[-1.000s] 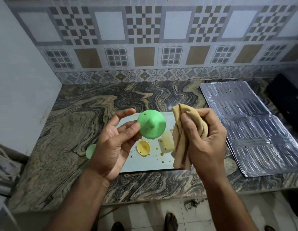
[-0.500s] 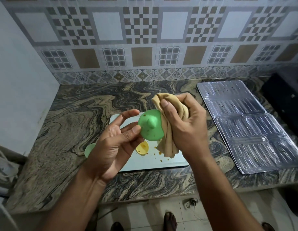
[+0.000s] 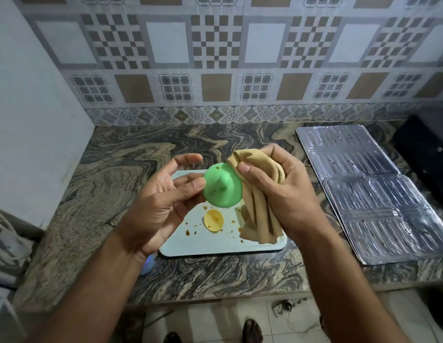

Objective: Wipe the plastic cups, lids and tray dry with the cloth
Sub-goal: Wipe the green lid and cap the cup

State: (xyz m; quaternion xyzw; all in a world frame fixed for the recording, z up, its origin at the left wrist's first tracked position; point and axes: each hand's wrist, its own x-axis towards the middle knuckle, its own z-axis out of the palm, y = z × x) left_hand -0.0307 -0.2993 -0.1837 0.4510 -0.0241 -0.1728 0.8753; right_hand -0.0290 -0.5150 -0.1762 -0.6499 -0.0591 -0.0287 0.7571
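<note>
My left hand (image 3: 163,201) pinches a round green plastic lid (image 3: 221,185) with a small central knob, held above the tray. My right hand (image 3: 277,191) grips a bunched tan cloth (image 3: 257,219) that presses against the lid's right edge and hangs down over the tray. Below the lid a small yellow cup (image 3: 213,220) lies on the pale tray (image 3: 215,246), which is speckled with brown spots. The cloth hides whatever sits on the tray's right part.
The tray rests on a marbled stone counter (image 3: 91,194) by the front edge. A ribbed silver foil sheet (image 3: 371,191) covers the counter's right side. A dark object (image 3: 428,149) stands at far right. A white wall closes the left.
My right hand brought the cloth from beside the lid onto its right edge. Both hands and the lid stayed above the tray; the pale cup seen earlier is now hidden behind the cloth.
</note>
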